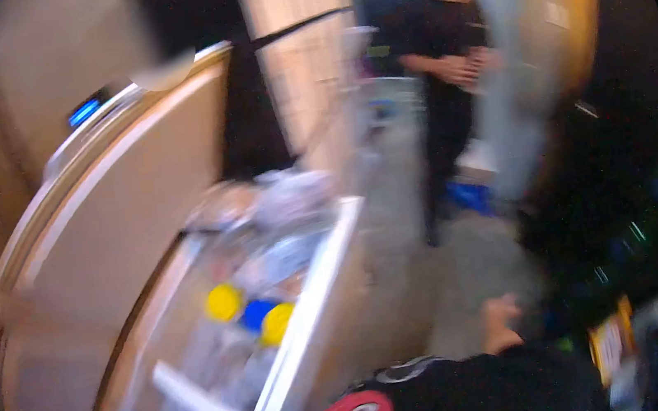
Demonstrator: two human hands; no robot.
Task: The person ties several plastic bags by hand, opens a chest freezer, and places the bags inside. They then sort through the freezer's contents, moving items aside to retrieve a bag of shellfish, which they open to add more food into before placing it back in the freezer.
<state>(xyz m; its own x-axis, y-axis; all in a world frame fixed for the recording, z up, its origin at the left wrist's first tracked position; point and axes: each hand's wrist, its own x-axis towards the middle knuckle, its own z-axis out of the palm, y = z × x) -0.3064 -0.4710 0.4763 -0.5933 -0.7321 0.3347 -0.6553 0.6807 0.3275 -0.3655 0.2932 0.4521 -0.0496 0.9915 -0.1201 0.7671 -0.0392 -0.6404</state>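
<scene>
My right hand shows in the lower right beyond my black shirt. Motion smears its fingers, and I make out nothing in it. My left hand is out of view. To the left of my body stands an open chest freezer with a white rim, its lid raised. Clear plastic bags fill part of it. Two round yellow things lie among them, with a blue thing between. A white bar crosses the near end.
Beyond the freezer, another person in black stands on the grey floor, both hands together at the waist. A blue thing is on the floor by that person's feet. Dark, blurred surroundings lie at right, with a yellow-edged item low down.
</scene>
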